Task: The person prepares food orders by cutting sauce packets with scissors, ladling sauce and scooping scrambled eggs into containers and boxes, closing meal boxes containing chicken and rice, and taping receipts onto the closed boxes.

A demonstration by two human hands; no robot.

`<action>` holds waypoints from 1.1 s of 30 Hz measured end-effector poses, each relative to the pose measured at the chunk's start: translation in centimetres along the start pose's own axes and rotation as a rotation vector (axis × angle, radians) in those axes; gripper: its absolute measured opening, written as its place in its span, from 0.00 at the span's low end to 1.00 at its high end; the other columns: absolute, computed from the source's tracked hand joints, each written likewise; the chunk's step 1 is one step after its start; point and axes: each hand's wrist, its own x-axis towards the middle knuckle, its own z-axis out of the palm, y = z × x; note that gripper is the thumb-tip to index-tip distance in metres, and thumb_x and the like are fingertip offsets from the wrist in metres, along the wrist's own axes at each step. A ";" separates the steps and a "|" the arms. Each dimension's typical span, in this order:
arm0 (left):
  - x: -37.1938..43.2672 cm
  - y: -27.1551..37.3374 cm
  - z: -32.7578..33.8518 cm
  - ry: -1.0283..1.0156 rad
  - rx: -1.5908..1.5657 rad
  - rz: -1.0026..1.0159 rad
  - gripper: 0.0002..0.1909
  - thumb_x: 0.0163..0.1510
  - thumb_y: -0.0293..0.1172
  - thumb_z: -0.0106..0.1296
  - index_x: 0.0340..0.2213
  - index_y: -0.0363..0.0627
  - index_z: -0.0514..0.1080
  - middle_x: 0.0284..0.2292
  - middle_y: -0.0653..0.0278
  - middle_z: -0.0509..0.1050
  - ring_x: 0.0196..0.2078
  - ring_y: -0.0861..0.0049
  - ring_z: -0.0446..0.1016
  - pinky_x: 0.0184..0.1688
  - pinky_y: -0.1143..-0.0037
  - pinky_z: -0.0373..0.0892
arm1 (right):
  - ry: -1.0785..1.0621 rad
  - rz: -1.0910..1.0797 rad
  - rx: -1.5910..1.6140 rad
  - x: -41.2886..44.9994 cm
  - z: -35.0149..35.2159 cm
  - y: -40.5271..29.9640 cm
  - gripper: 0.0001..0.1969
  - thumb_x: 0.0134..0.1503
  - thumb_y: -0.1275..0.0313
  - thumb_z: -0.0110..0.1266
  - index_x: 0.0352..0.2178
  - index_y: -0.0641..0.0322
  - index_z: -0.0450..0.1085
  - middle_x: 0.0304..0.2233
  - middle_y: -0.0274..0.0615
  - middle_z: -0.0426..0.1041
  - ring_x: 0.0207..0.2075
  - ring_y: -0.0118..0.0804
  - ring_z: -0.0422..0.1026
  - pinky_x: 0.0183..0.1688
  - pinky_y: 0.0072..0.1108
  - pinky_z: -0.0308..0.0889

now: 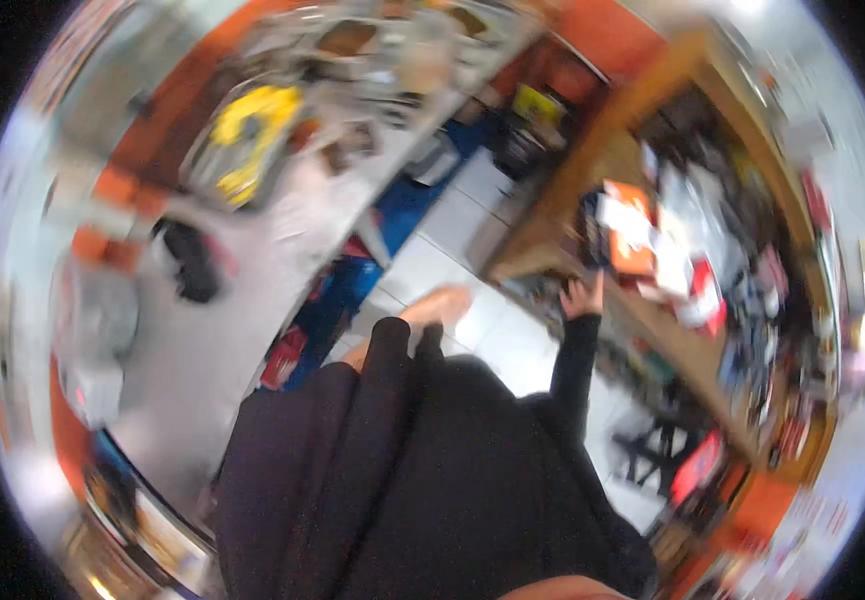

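My right hand [582, 296], in a black sleeve, reaches out beside the edge of a wooden cabinet [627, 304]. Its fingers are spread, with nothing seen in them; whether it touches the edge cannot be told. Just past the fingertips, an orange and white package [627, 229] lies on the cabinet's shelf. My left hand is out of view. Black clothing [432, 465] fills the lower middle, and a bare foot [441, 304] shows on the tiled floor. A patch of skin at the bottom rim cannot be identified. The whole view is blurred.
On the left stands a long pale counter [252, 292] with a tray [196, 176] holding something yellow, and a black object [191, 262]. Clear plastic [702, 217] and mixed goods crowd the cabinet. A black stool-like thing [654, 454] stands on the floor at the lower right.
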 end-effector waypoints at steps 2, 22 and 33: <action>-9.6 -5.3 -5.1 0.110 -0.039 0.064 0.11 0.49 0.38 0.42 0.32 0.46 0.64 0.27 0.69 0.65 0.29 0.81 0.64 0.29 0.80 0.61 | -0.050 0.170 0.025 -2.4 -1.0 6.1 0.19 0.49 0.56 0.43 0.44 0.41 0.57 0.41 0.42 0.61 0.45 0.37 0.57 0.44 0.33 0.56; -64.1 -49.8 -1.3 1.790 -1.229 0.984 0.14 0.46 0.33 0.49 0.35 0.42 0.64 0.31 0.63 0.70 0.29 0.83 0.68 0.32 0.82 0.67 | -2.052 0.723 -2.348 -52.1 6.0 62.3 0.18 0.47 0.61 0.49 0.38 0.58 0.60 0.27 0.45 0.67 0.24 0.33 0.67 0.21 0.22 0.61; -97.7 -63.8 -11.8 2.229 -0.851 1.181 0.08 0.51 0.31 0.42 0.31 0.40 0.67 0.26 0.65 0.70 0.23 0.85 0.67 0.28 0.84 0.67 | -2.414 0.745 -1.577 -83.2 1.5 78.2 0.09 0.48 0.67 0.49 0.22 0.63 0.65 0.13 0.35 0.66 0.15 0.23 0.66 0.16 0.15 0.60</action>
